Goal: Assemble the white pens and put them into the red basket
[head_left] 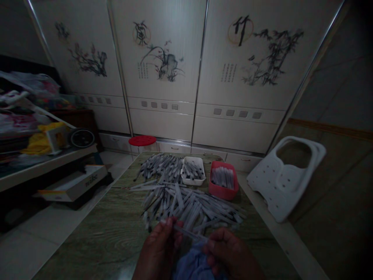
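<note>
A slim, translucent pen-like tube (190, 233) runs between my two hands, low in the head view. My left hand (157, 243) pinches its left end with thumb and fingers. On the other side, my right hand (229, 249) is closed around its right end. Just beyond my fingers lies a loose pile of similar clear tubes (186, 204), many with dark tips. A second heap of pen-like tubes (161, 165) lies farther back. Blue cloth (194, 262) shows below and between my hands. Dim light and blur hide the fine detail of the tube.
A white tray (194, 181) with dark-tipped tubes stands at the back of the wood-patterned table (107, 229). To its right is a red bin (223, 192) of upright tubes. A red stool (142, 140) and a white folded plastic chair-like piece (284, 179) stand beyond the table.
</note>
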`<act>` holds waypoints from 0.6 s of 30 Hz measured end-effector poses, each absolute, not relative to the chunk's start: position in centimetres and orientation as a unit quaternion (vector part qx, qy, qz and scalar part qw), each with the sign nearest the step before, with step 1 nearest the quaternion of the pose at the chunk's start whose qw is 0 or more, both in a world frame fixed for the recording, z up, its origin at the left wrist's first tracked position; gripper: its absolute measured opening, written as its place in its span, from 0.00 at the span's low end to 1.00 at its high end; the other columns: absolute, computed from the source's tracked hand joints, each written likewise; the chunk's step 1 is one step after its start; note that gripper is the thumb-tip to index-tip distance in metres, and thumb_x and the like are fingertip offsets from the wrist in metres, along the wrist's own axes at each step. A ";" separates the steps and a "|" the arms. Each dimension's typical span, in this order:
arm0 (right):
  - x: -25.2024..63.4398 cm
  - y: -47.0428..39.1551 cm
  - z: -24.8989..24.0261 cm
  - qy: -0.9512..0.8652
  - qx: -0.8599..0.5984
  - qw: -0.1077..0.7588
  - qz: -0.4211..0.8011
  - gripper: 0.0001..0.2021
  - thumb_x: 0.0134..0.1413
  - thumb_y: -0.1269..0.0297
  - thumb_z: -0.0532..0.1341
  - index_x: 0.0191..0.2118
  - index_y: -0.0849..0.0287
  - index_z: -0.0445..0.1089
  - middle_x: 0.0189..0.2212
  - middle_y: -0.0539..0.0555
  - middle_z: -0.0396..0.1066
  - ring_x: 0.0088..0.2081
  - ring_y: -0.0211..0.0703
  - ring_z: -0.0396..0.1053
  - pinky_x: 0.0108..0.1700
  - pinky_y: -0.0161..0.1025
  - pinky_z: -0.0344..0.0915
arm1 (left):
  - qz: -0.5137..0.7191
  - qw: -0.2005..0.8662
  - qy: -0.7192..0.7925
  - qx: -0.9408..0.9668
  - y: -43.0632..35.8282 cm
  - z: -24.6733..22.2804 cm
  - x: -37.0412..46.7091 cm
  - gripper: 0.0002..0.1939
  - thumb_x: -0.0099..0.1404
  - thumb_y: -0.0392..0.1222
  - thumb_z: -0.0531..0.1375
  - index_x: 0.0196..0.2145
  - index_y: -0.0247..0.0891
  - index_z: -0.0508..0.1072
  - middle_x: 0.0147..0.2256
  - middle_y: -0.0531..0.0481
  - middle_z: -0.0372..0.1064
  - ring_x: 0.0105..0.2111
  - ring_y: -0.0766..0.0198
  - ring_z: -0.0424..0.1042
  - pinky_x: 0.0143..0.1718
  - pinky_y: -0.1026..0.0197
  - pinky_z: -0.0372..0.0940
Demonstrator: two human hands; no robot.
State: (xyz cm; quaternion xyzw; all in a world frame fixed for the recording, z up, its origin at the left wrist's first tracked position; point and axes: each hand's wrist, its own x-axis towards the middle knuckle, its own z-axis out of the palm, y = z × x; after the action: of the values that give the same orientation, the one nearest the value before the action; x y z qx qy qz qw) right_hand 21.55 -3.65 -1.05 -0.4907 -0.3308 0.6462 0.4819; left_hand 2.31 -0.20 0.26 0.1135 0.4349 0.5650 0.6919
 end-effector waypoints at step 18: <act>20.3 -3.7 -0.5 -0.345 -0.502 0.486 0.626 0.22 0.42 0.47 0.75 0.32 0.57 0.69 0.22 0.48 0.74 0.20 0.36 0.69 0.25 0.33 0.64 | 0.548 0.704 0.423 0.156 -0.7 0.4 3.2 0.17 0.53 0.42 0.76 0.36 0.34 0.76 0.32 0.46 0.78 0.28 0.65 0.76 0.32 0.65 0.71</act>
State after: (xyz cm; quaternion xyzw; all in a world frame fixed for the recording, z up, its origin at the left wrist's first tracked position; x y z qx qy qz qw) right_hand 20.30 -3.70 -0.51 -0.5023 -0.3448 0.6265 0.4862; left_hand 3.15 -0.67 0.44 0.1560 0.4229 0.5485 0.7042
